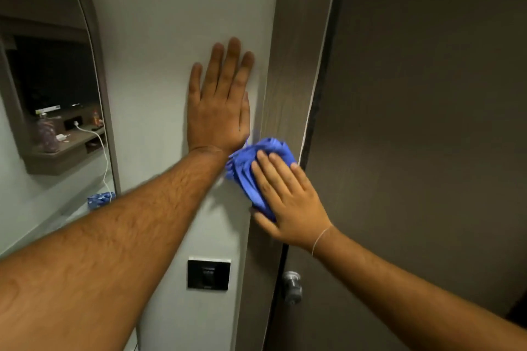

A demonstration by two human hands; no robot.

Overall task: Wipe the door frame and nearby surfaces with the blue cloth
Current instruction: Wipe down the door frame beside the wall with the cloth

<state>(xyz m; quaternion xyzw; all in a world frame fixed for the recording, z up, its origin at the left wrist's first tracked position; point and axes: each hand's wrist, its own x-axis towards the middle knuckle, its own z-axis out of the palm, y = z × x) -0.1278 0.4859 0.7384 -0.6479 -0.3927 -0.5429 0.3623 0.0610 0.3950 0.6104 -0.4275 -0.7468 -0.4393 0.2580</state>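
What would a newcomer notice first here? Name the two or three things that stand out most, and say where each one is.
The bunched bright blue cloth stands out most, pressed by the right hand against the grey-brown wood-grain door frame at centre. Just left of it, the left hand lies flat with fingers spread on the pale grey wall. Below them are a black wall switch plate and a round metal door knob.
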